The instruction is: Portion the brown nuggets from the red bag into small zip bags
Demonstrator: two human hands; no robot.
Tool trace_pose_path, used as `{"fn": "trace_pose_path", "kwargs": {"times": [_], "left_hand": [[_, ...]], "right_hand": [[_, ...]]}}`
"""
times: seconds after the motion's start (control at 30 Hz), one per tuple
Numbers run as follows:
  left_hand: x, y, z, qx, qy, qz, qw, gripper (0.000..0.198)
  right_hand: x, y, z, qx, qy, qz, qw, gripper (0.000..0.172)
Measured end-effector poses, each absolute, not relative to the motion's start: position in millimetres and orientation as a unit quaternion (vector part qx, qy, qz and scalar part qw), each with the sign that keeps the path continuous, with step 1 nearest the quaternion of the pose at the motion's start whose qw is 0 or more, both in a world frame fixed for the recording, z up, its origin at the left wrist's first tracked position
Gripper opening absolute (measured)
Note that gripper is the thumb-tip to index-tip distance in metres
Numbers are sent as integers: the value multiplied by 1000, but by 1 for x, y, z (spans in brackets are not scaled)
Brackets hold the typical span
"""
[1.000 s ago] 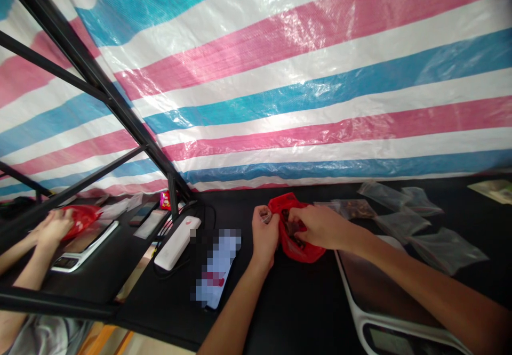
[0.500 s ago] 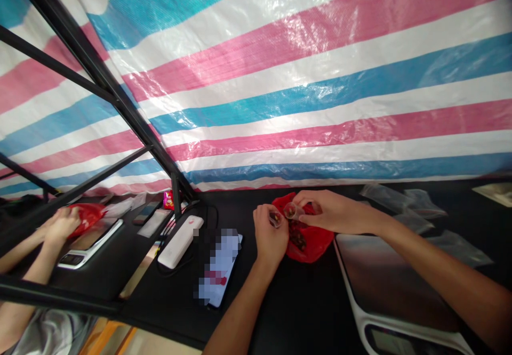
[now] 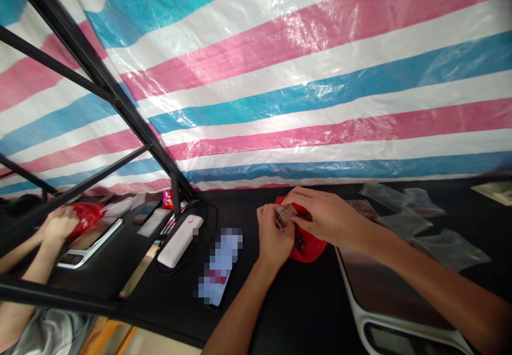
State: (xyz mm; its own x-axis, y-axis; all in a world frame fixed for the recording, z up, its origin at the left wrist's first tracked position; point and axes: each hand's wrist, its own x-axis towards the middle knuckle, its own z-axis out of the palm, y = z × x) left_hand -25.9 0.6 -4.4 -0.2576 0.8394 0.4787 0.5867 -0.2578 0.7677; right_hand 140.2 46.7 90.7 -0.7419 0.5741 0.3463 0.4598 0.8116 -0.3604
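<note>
My left hand (image 3: 276, 237) is closed around a small clear plastic bag (image 3: 281, 222) with dark bits showing inside. With my right hand (image 3: 316, 211) I grip a small clear plastic cup (image 3: 288, 212), tilted against the bag's mouth. Its exact shape is partly hidden by my fingers. Just beneath both hands lies an opened red plastic bag (image 3: 316, 247) holding small dark brown pieces. Under my right forearm stands a kitchen scale (image 3: 360, 312) with a steel top.
Several clear bags (image 3: 452, 248) lie at the right, near a small filled bag (image 3: 363, 208). Left of my arm are a phone (image 3: 222, 269) and a white power strip (image 3: 180, 242). Beyond the black frame (image 3: 120, 102), another person's hands (image 3: 60, 223) hold a red bag beside a second scale (image 3: 88, 248).
My right hand has moved slightly left and tipped the clear cup to the mouth of the small bag. My left hand has shifted a little right. The filled bag behind is now uncovered.
</note>
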Motion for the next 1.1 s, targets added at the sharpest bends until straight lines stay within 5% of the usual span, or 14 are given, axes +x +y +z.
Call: {"fn": "trace_pose_path", "kwargs": {"times": [1.1], "left_hand": [[-29, 5, -6, 541, 616, 557, 132, 17]], "right_hand": [[153, 66, 85, -366, -898, 107, 218, 30]]}}
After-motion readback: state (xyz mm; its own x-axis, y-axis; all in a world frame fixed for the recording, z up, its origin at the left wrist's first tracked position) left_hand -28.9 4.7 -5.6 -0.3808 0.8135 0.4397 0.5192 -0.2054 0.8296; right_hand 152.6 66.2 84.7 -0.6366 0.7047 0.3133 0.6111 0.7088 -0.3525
